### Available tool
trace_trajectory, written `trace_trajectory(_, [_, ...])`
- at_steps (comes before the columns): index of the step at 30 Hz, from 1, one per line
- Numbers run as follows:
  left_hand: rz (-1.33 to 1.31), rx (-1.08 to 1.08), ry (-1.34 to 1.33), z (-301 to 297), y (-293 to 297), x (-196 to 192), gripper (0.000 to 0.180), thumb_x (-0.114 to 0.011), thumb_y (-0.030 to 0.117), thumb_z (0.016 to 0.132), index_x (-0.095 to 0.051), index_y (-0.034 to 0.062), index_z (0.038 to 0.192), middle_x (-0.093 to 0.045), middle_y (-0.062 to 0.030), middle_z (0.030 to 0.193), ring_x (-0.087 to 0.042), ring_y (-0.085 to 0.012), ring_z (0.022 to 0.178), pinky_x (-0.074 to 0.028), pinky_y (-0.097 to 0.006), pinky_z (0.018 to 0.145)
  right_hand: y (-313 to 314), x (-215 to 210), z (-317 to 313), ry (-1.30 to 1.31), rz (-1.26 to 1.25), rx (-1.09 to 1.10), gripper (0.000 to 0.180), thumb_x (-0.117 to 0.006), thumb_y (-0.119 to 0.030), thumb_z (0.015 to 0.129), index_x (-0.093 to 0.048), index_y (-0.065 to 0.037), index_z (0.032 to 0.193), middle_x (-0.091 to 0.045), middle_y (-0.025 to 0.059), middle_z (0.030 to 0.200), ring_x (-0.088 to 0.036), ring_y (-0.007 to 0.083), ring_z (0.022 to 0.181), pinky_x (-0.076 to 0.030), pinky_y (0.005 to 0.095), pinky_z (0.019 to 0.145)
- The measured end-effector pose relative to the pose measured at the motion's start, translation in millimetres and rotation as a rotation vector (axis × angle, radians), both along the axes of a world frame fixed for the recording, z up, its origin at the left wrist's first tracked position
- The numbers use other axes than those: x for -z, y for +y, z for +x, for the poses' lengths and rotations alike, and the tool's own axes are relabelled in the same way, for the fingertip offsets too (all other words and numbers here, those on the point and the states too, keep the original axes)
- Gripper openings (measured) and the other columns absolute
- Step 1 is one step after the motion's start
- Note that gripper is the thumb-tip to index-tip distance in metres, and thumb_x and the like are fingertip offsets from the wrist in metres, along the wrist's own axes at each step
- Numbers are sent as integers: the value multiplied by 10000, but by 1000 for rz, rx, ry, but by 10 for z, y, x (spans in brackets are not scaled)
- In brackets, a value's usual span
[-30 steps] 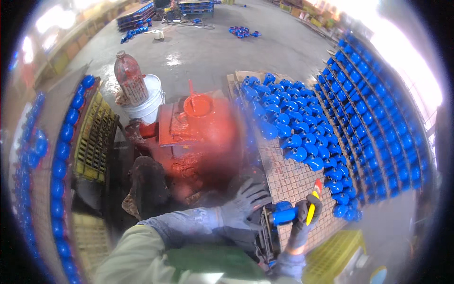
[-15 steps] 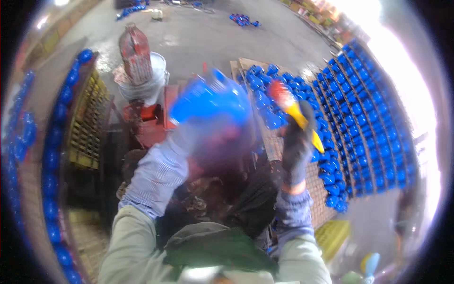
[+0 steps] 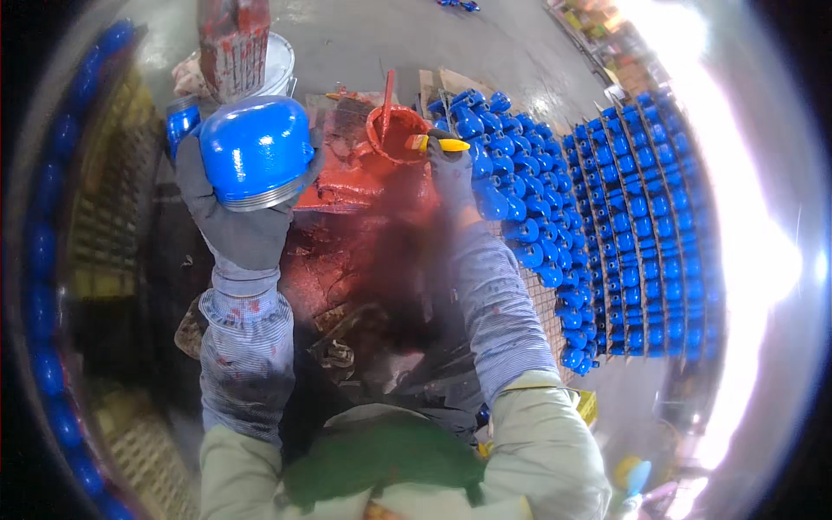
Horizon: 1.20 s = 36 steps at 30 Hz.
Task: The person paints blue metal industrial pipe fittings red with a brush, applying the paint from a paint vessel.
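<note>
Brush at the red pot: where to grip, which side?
Likely best by the yellow handle, from the near right, where the right hand holds it. The brush has its bristle end pointing left over the red pot, and the handle extends right, so that side should keep clear of the red-coated rim.

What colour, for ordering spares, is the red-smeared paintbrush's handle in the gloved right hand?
The paintbrush handle is yellow, clearest in the head view.

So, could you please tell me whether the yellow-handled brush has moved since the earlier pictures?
Yes: against the red pot, the yellow-handled brush has moved left and forward, its bristles now overlapping the pot's right side in view.
</note>
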<state>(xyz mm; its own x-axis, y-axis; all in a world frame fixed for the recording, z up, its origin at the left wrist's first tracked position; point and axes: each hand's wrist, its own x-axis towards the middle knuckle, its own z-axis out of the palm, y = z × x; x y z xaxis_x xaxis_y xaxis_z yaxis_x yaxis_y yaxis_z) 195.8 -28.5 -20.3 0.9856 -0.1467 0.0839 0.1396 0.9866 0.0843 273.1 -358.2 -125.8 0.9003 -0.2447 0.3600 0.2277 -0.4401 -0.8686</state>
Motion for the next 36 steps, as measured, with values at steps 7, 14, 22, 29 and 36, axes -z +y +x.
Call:
trace_trajectory(7, [414,-314,14,30,-109,159,691,-605,477,840,-377,76,1355,-436,-226,1333,-466,-436,1183,-398,-599,989,-307,-66,-50,221,439,-105,242,-620,-212,893,-651,-20,1037,-647,20,827,-559,105,616,-443,244,548])
trace_trajectory(14, [920,-647,-226,-79,-318,355,385,-528,208,941,-466,66,1293,-516,-140,1268,-565,-302,1095,-471,-503,961,-339,-94,-546,-154,-15,56,223,-606,-185,900,-667,-49,1065,-619,-21,892,-528,60,692,-424,201,583])
trace_trajectory(22, [666,-204,-199,-331,-531,283,456,-644,165,863,-497,-5,1259,-580,-160,1181,-597,-249,1056,-486,-354,921,103,-776,-908,87,434,87,356,-533,-324,941,-583,-46,1157,-612,64,958,-619,153,795,-512,269,662])
trace_trajectory(29, [1796,-629,-899,-234,-684,131,630,-808,129,663,-553,48,1234,-514,-155,1285,-514,-286,1176,-433,-396,970,299,-1455,-1348,-170,736,-195,363,-468,-284,941,-549,32,1098,-574,143,1088,-599,226,954,-505,306,777])
trace_trajectory(36, [2074,-666,-999,-236,-824,47,539,-705,346,691,-628,151,1188,-532,-151,1240,-523,-361,1112,-402,-454,962,400,-1619,-1661,-174,588,56,105,-530,-57,859,-562,19,924,-631,169,877,-627,197,658,-523,273,523])
